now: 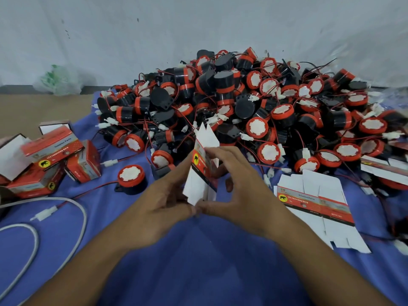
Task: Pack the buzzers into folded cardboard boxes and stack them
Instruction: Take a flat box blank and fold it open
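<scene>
So a half-folded cardboard box [201, 171] is being held upright right in the middle, over the blue cloth [198, 261]. It's being pinched at its lower edge by the left hand [161, 206], fingers curled in on the white flap. It's also being gripped from the other side by the right hand [242, 186], thumb low and fingers curved over the printed face. Both forearms are being angled in from the bottom so the hands meet at the box. The big buzzer pile [242, 102] is sitting just behind. One loose buzzer [131, 178] is lying left near the packed boxes [55, 157], flat box blanks [315, 204] on the right
</scene>
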Motion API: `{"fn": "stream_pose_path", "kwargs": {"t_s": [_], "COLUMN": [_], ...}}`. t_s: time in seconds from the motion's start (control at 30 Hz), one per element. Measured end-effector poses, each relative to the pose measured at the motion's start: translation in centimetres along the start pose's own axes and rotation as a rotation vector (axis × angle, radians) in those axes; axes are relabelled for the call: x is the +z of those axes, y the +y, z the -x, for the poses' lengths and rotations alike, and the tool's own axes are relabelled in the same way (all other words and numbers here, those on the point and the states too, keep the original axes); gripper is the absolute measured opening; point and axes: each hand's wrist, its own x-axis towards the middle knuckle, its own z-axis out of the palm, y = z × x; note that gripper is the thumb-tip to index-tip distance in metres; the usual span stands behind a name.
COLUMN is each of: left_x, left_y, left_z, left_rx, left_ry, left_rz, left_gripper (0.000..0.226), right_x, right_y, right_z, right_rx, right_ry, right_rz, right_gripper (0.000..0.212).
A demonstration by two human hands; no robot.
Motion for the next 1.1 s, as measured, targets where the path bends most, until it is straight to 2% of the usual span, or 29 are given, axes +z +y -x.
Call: {"fn": "stream_pose_path", "kwargs": {"t_s": [0.2, 0.33, 0.4, 0.5, 0.6, 0.67, 0.73, 0.77, 0.83, 0.9, 1.0, 1.1], "left_x": [0.0, -0.2, -0.4, -0.5, -1.3, -1.8, -2.2, -2.3, -1.8, -1.1, -0.4, -0.3], "left_y": [-0.3, -0.1, -0.6, -1.2, -1.9, -2.6, -2.8, -3.0, -3.0, -1.8, -0.5, 0.0], "left_z": [0.3, 0.6, 0.7, 0.5, -0.1, -0.5, -0.8, -0.9, -0.7, -0.4, -0.6, -0.8], "left_rx": [0.027, -0.084, -0.076, -0.009, -0.046, -0.055, -0.147, -0.162, -0.094, -0.048, 0.003, 0.032], "left_ry": [-0.145, -0.135, -0.152, -0.218, -0.113, -0.044, 0.112, 0.139, 0.103, 0.186, 0.281, 0.31], "left_rz": [-0.111, -0.069, -0.05, 0.027, 0.098, 0.12, 0.195, 0.259, 0.389, 0.438, 0.375, 0.313], "left_gripper": [0.11, 0.125, 0.13, 0.119, 0.11, 0.099, 0.083, 0.078, 0.079, 0.079, 0.064, 0.052], "right_x": [-0.5, -0.5, -0.3, -0.5, -0.8, -0.8, -1.0, -1.0, -1.0, -0.9, -0.5, -0.3], "right_y": [0.6, -0.4, -1.3, 0.0, 0.2, 0.3, 0.5, 0.7, 1.0, 1.3, 1.4, 1.5], "right_z": [0.5, 0.0, -0.3, 0.4, 0.9, 0.6, 0.4, 0.4, 0.3, 0.3, 0.2, 0.2], "right_rx": [0.029, 0.011, 0.013, 0.013, 0.024, 0.071, 0.089, 0.098, 0.109, 0.111, 0.088, 0.101], "right_ry": [-0.137, -0.262, -0.308, -0.355, -0.427, -0.393, -0.372, -0.358, -0.33, -0.292, -0.267, -0.322], "right_rz": [-0.149, -0.229, -0.353, -0.454, -0.691, -0.774, -0.744, -0.718, -0.696, -0.691, -0.671, -0.695], "right_gripper": [0.079, 0.055, 0.056, 0.066, 0.066, 0.07, 0.076, 0.077, 0.076, 0.07, 0.06, 0.056]}}
